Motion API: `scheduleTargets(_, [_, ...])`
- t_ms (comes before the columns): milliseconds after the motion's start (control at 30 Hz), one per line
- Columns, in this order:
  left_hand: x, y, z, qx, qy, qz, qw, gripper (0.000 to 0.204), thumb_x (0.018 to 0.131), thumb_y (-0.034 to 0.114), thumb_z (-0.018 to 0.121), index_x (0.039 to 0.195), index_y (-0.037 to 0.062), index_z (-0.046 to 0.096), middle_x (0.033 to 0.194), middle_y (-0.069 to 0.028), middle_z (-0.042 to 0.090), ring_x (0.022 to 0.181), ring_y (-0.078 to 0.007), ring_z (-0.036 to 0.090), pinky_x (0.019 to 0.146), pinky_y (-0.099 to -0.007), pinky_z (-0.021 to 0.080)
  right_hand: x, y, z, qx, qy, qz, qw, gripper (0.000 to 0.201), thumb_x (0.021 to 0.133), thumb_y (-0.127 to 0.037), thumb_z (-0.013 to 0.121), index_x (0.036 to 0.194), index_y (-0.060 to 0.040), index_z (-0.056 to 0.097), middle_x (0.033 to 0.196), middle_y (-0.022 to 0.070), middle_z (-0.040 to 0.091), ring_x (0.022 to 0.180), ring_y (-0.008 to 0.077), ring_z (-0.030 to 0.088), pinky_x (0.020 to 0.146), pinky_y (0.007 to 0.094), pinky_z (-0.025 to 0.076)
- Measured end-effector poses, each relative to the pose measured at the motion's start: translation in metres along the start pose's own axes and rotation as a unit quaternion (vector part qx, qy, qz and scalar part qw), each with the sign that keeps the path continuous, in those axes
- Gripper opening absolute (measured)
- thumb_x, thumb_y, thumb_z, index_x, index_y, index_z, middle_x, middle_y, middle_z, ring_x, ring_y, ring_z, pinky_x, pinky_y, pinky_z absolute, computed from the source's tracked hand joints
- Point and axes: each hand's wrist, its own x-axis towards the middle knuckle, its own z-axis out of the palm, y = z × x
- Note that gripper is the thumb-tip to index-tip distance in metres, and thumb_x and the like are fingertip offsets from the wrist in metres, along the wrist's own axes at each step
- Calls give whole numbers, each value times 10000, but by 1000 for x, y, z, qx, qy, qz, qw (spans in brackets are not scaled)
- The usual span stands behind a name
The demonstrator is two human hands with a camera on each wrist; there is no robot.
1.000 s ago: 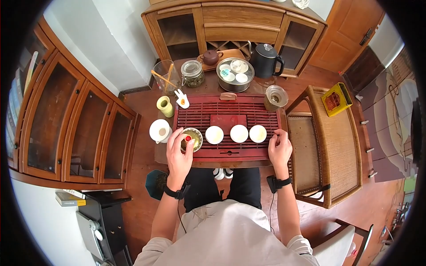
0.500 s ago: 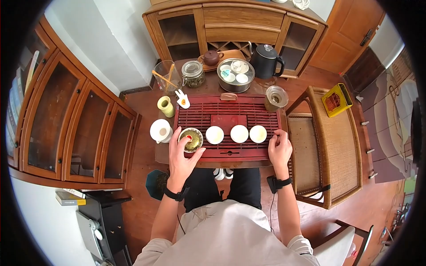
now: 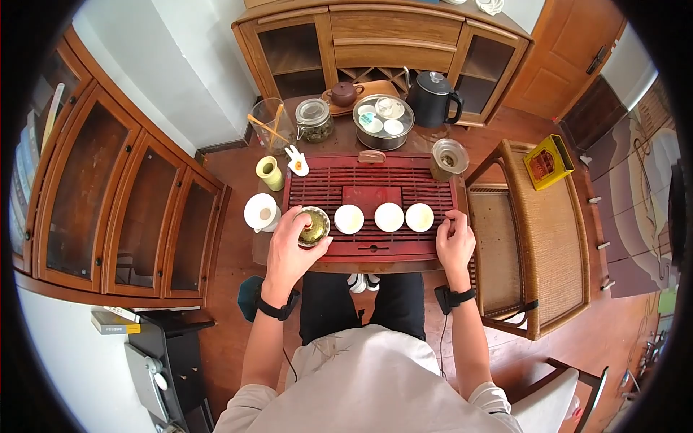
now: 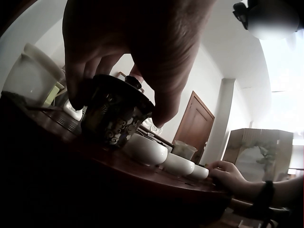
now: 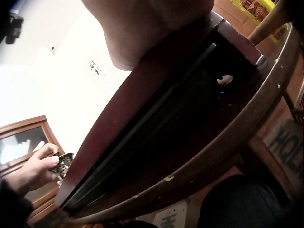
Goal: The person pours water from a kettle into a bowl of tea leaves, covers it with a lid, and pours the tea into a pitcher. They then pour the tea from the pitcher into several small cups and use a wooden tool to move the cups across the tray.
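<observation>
My left hand (image 3: 287,251) is around a patterned lidded tea bowl, a gaiwan (image 3: 315,229), at the left of the red slatted tea tray (image 3: 332,252). In the left wrist view, thumb and fingers grip opposite sides of the gaiwan (image 4: 111,114) at its rim, and one finger is at the lid knob. Three white cups (image 3: 349,219) with pale liquid stand in a row to its right. At the tray's right edge rests my right hand (image 3: 456,242), fingers loosely curled, holding nothing; its fingertips are hidden in the right wrist view.
Left of the tray stand a white pitcher (image 3: 260,212), a yellow-green vase (image 3: 269,173) and a white hand figurine (image 3: 297,162). Behind are a glass jar (image 3: 315,120), a round metal tin with cups (image 3: 383,133) and a black kettle (image 3: 432,101). A strainer cup (image 3: 448,159) sits back right.
My left hand's fingers spread from the red lid knob, and the hand has come around the gaiwan, thumb at the near rim. The right hand has not moved.
</observation>
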Motion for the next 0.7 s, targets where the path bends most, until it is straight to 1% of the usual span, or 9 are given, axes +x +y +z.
scheduleTargets(33, [2,0,-1,0,0,0,1000,514,749,172,954,1102,51,600,1320,-229,667,1137,-412,698,949,-471,585,0,0,0,0,2,-2,1000,164,924,-47,696,1084,-77,678,605,66,571,565,285,591,583,434,502])
scheduleTargets(100, [7,-1,-2,-10,-16,-18,1000,497,743,159,949,1060,54,581,1235,-198,680,1084,-385,705,912,-453,590,0,1,0,1,0,0,1000,163,924,-47,695,1083,-77,678,604,66,570,564,285,591,583,435,502])
scheduleTargets(133, [9,-2,-1,-11,-16,-18,1000,497,743,159,949,1060,54,581,1235,-198,680,1084,-385,705,912,-453,590,0,1,0,1,-1,2,1000,162,924,-46,694,1082,-76,678,603,66,570,563,284,591,582,435,502])
scheduleTargets(200, [13,-3,0,-12,-9,1,1000,490,728,143,947,1031,57,571,1184,-172,685,1042,-364,705,901,-443,588,1,-1,-1,2,-5,6,1000,162,923,-45,695,1082,-75,678,602,65,570,561,284,590,581,435,501])
scheduleTargets(300, [14,-6,3,-11,9,9,1000,476,717,127,941,1003,56,566,1154,-170,685,1025,-354,703,892,-431,586,1,0,-1,1,-3,4,1000,163,923,-42,696,1082,-74,677,601,64,571,559,282,589,579,433,500])
scheduleTargets(400, [13,-7,6,-27,11,-7,1000,466,715,116,933,977,56,553,1129,-160,681,1011,-348,697,884,-430,581,1,1,0,3,0,-3,1000,163,923,-40,697,1081,-74,676,600,62,571,558,281,590,578,430,498])
scheduleTargets(500, [11,-4,7,-12,27,10,1000,462,722,107,924,968,57,537,1120,-151,679,994,-347,692,875,-431,576,0,0,0,6,0,-3,1000,160,922,-40,697,1078,-74,675,599,61,571,558,281,591,578,430,496])
scheduleTargets(600, [8,-4,9,-4,19,-6,1000,458,728,106,919,965,57,530,1126,-143,681,989,-352,688,870,-434,574,0,0,-1,7,-3,-3,1000,159,922,-40,697,1076,-74,674,598,61,571,558,283,589,578,430,494])
scheduleTargets(700, [6,-1,7,3,18,7,1000,459,734,113,919,970,57,530,1127,-142,680,986,-358,684,867,-433,573,2,-1,-1,7,2,-8,1000,161,920,-40,699,1075,-75,675,598,59,571,558,285,587,578,431,493])
